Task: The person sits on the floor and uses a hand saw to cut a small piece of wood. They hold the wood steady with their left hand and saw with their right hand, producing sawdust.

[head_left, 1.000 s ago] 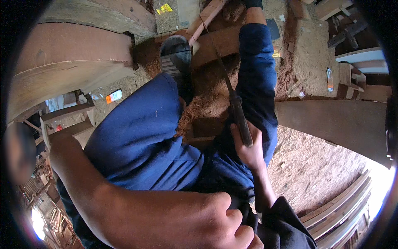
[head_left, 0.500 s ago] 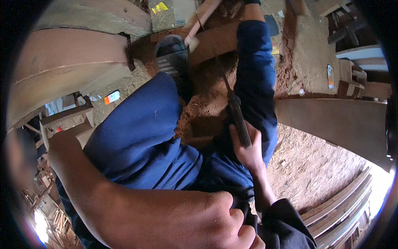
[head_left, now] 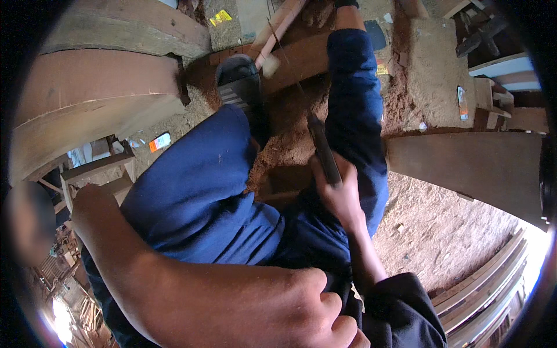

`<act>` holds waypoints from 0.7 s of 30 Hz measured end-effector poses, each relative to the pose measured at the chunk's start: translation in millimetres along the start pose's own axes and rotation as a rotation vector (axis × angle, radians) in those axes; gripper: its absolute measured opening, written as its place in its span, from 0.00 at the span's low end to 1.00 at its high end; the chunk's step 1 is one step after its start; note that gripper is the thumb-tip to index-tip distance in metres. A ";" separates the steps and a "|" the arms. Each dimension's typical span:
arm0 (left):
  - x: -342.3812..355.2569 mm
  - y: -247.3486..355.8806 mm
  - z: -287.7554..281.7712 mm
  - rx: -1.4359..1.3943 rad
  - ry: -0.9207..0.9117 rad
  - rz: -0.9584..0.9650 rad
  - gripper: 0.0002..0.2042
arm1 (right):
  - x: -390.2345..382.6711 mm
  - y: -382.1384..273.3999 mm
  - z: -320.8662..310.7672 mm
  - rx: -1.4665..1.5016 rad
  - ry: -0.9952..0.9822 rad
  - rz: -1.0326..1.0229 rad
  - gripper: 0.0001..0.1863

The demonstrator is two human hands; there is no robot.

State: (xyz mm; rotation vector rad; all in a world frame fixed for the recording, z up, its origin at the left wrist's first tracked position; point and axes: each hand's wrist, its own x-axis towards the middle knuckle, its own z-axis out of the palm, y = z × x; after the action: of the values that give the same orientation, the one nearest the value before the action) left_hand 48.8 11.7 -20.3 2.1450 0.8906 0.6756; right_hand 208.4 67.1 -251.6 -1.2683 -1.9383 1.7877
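Observation:
My right hand [head_left: 341, 184] is wrapped around the dark handle of a handsaw [head_left: 322, 148] between my legs. The saw's thin blade, nearly edge-on and partly blurred, runs up past a narrow reddish wood piece [head_left: 281, 28] at the top. My left forearm crosses the lower part of the picture, and my left hand [head_left: 331, 322] is curled closed at the bottom; whatever its fingers may hold is hidden. My left foot, in a dark striped slide sandal [head_left: 239, 81], is beside a thick wooden beam [head_left: 299, 61].
Reddish sawdust [head_left: 272, 152] lies under the saw. Large timbers [head_left: 98, 81] stand at upper left, with a wide board [head_left: 464, 159] at right. Stacked planks [head_left: 481, 296] lie at lower right. Litter, including a yellow wrapper [head_left: 220, 17], dots the dirt floor. A person [head_left: 29, 223] is at far left.
My right hand and the saw handle have shifted slightly up and to the left, along the blade's line. My left hand has stayed nearly still.

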 end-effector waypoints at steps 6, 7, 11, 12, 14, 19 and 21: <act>6.1 -2.3 7.7 -0.020 0.103 0.017 0.05 | 11.3 12.8 -6.4 0.029 0.104 -0.039 0.09; 1.3 -2.5 8.1 -0.034 0.114 -0.022 0.06 | -10.6 6.4 -8.6 0.063 0.071 -0.002 0.10; -1.6 -1.4 -2.2 -0.075 0.020 -0.020 0.06 | -31.9 -5.7 -1.6 0.073 0.095 -0.061 0.09; -1.1 -2.7 -3.1 -0.084 0.007 -0.004 0.06 | -21.6 -5.5 1.1 0.047 0.066 -0.038 0.09; 5.7 -1.4 -6.2 -0.063 -0.008 0.009 0.06 | 12.1 1.3 9.7 0.029 0.005 -0.003 0.08; 2.8 5.4 2.5 -0.033 0.050 -0.022 0.06 | -4.1 3.4 9.3 0.133 0.062 -0.032 0.09; -0.6 4.1 9.1 0.037 0.056 -0.004 0.06 | -22.8 -3.5 -1.8 0.136 0.063 -0.017 0.09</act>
State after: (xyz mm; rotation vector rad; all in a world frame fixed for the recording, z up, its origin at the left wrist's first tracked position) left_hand 56.1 5.4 -22.8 2.1655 0.9437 0.7258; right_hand 221.8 52.9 -239.3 -1.2437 -1.7563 1.8150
